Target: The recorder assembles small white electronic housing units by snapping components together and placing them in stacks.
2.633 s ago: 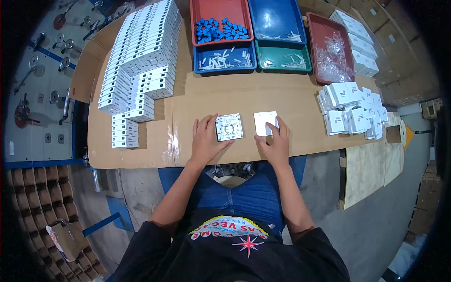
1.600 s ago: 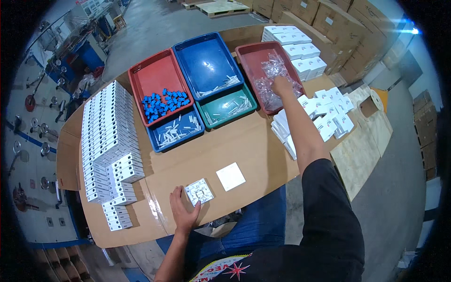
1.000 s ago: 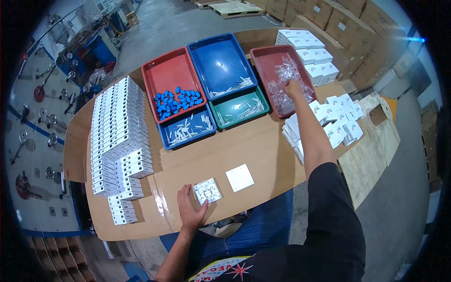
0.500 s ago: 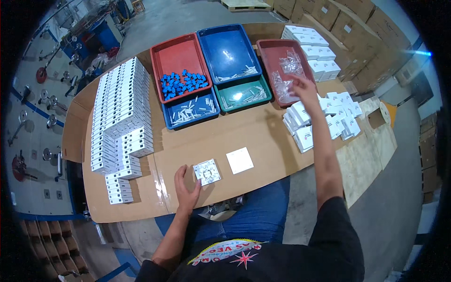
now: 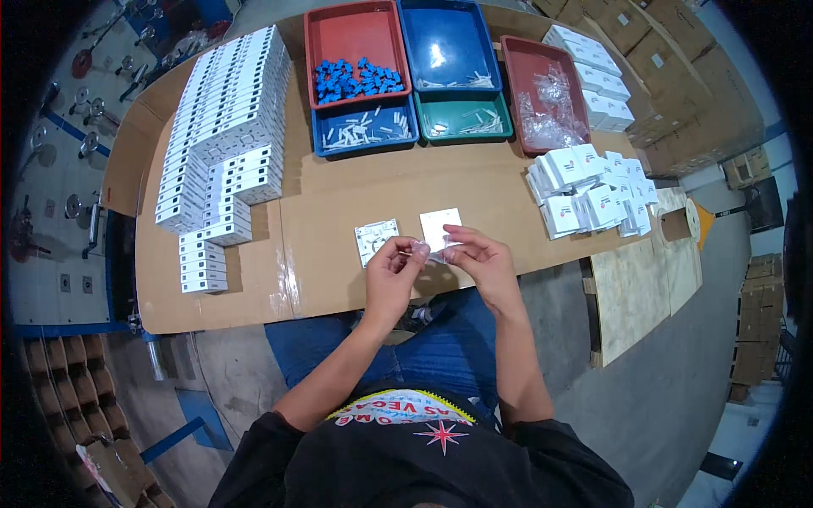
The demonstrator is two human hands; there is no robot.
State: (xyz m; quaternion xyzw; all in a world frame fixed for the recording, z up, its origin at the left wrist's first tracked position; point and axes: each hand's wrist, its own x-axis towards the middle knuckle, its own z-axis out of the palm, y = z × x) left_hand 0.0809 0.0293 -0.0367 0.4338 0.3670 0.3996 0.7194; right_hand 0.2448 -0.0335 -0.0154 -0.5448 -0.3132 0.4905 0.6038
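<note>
Your left hand [image 5: 391,273] & right hand [image 5: 481,258] pinch a small clear plastic bag [image 5: 434,250] at frame centre, just below the white square plate [image 5: 441,226] on the cardboard-topped bench [image 5: 322,220]. Keep it low, pull evenly.

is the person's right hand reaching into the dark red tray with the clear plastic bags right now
No, the right hand is at the table's near edge, pinching a small clear plastic bag together with the left hand.

Small clear bag [image 5: 434,251] between both hands
</note>
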